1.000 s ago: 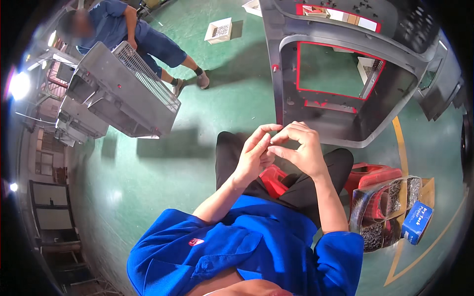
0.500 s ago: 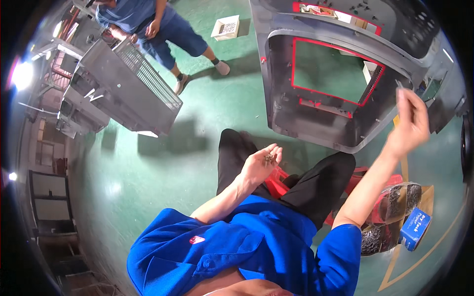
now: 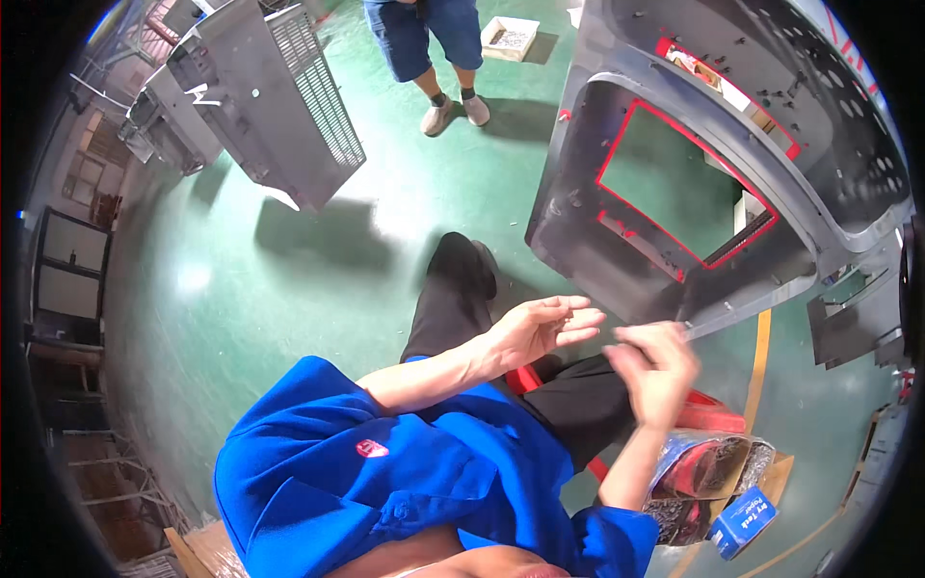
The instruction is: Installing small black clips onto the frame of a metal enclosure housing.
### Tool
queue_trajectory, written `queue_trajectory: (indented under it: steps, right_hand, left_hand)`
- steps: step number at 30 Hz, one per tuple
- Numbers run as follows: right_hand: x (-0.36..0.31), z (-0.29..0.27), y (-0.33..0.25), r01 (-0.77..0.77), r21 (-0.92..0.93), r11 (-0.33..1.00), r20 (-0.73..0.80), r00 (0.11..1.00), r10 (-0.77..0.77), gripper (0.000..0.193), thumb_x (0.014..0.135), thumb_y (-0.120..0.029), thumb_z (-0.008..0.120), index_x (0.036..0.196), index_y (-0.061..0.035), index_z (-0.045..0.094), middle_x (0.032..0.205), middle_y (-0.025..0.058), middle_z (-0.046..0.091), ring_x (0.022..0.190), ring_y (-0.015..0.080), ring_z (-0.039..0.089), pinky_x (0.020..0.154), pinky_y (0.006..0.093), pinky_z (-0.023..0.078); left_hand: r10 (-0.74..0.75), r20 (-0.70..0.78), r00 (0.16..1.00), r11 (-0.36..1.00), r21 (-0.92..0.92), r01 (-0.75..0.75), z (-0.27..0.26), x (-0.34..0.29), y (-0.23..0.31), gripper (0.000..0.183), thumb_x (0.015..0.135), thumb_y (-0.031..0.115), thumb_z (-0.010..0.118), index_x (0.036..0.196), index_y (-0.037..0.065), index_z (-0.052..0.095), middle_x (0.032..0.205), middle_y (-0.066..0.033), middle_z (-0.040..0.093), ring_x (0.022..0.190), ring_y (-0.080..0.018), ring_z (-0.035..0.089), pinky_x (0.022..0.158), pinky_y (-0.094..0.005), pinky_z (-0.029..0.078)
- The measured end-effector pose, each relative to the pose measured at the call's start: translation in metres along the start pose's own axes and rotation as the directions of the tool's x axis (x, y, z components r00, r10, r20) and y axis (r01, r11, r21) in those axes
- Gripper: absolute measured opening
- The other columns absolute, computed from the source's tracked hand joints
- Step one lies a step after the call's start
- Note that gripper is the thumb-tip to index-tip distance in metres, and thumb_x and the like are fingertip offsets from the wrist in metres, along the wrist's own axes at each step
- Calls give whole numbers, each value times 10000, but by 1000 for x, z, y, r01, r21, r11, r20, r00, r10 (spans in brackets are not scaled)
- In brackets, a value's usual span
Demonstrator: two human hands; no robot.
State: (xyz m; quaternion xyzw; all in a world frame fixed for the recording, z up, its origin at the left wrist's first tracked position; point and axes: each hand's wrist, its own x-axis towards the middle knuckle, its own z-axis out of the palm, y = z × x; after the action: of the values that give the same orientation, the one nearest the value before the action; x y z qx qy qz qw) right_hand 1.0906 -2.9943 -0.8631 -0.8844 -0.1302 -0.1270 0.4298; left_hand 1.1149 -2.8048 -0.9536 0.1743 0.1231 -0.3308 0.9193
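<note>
My left hand point(image 3: 540, 332) is in front of my lap, palm turned up and fingers half stretched, around a few small dark fasteners that barely show in the palm. To its right, my right hand point(image 3: 660, 371) is slightly blurred. Its thumb and fingers are apart, pointing at the left fingertips with a small gap between the hands; nothing shows between them. Just beyond both hands stands a large grey moulded panel point(image 3: 578, 226), tilted, with a red-edged rectangular opening and small clips along its surface.
Beside my right leg are a carton point(image 3: 771, 479) with plastic-wrapped dark parts point(image 3: 708, 462) and a blue box point(image 3: 742, 520). Grey slatted panels point(image 3: 251, 106) stand at the far left. Ahead, another person point(image 3: 429, 43) stands near a white tray point(image 3: 511, 40) on the green floor.
My right hand has come back from the panel's right side to near my left hand. My view has turned, and the other person has stepped away from the slatted panel.
</note>
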Motion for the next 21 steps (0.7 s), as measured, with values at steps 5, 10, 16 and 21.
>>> queue_trajectory:
  steps: [5,10,16,21]
  right_hand:
    - [-2,61,20,351,-248,903,259,922,-287,192,654,-94,718,833,-63,657,855,39,612,888,223,573,785,373,434]
    - [3,67,23,416,-255,873,213,905,-370,131,691,-121,681,778,-66,600,750,47,571,784,219,564,722,373,438]
    - [-6,81,25,442,-406,800,198,897,-395,61,726,-83,614,757,-61,566,733,73,544,745,221,563,706,366,456]
    - [-16,74,26,353,-296,888,270,922,-277,91,735,-51,641,807,-35,588,783,88,582,787,248,577,732,380,462]
  left_hand:
    - [31,-53,998,995,94,-26,3,1,2,240,970,109,407,1142,12,543,1099,-99,601,1012,-189,589,884,-327,479]
    - [15,85,996,998,62,-20,-11,7,-4,232,961,121,427,1119,13,558,1162,-116,591,1069,-193,569,934,-335,449]
    - [32,-31,999,994,-101,-35,-10,13,-19,211,946,153,471,1044,11,592,1194,-137,588,1116,-220,551,1004,-355,410]
    - [-15,-80,997,990,-140,4,-21,11,-35,220,947,163,456,1056,25,587,1179,-132,595,1119,-224,543,1008,-358,400]
